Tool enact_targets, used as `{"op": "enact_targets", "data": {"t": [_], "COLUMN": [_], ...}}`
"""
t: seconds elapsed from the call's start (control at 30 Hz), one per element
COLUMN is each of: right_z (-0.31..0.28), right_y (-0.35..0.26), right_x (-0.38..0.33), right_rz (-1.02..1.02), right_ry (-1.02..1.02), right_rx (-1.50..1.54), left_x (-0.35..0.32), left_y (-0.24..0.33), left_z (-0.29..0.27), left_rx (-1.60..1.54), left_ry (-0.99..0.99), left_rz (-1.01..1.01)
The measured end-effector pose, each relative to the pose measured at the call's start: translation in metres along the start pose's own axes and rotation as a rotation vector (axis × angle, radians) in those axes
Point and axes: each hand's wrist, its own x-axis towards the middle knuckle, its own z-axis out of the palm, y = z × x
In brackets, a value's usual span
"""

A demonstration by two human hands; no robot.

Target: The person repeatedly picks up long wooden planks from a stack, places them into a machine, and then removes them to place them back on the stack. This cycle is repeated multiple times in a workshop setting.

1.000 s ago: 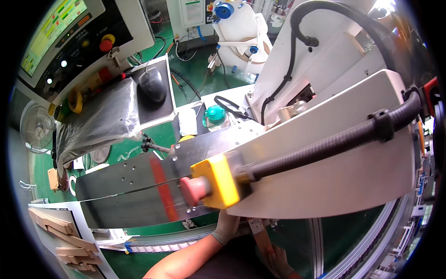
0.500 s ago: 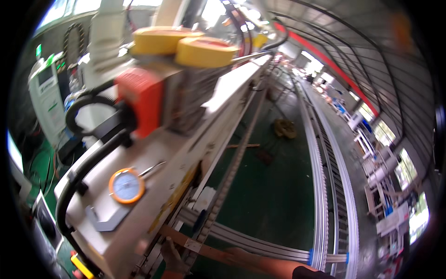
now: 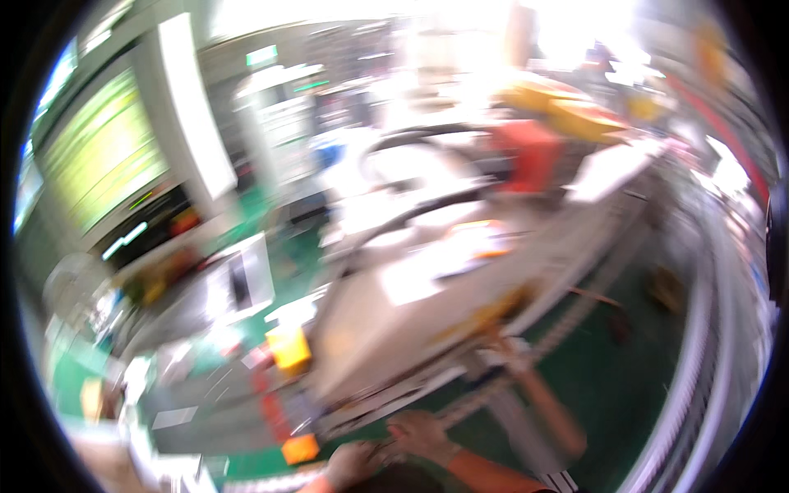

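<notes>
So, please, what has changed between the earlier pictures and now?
The left hand and right hand have let go of the brown strip and come together left of it; blur hides whether they hold anything. The view swung back to the left. The yellow rolls and red block stayed in place.

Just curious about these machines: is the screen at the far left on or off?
On: the screen glows yellow-green, though blur hides what it displays.
</notes>
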Motion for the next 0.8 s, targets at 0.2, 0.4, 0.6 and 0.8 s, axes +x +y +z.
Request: {"op": "enact_targets", "data": {"t": [0.2,0.4,0.6,0.8], "right_z": [0.062,0.157,0.19,0.236], "right_y": [-0.138,-0.133,-0.257,-0.293], "right_x": [0.023,0.016,0.04,0.039], "right_rz": [-0.329,-0.43,-0.618,-0.604], "right_ry": [-0.579,-0.445,-0.397,-0.208], "right_rx": [-0.093,0.422,-0.147,-0.288], "left_x": [-0.201,-0.392,-0.642,-0.814], "left_y": [-0.056,-0.076,-0.19,-0.317], "left_z": [-0.031,0.011,0.053,0.023], "left_rx": [0.063,-0.064,-0.598,-0.395], "left_ry": [0.598,1.352,2.282,2.311], "left_rz": [-0.347,-1.107,-1.321,-1.484]}}
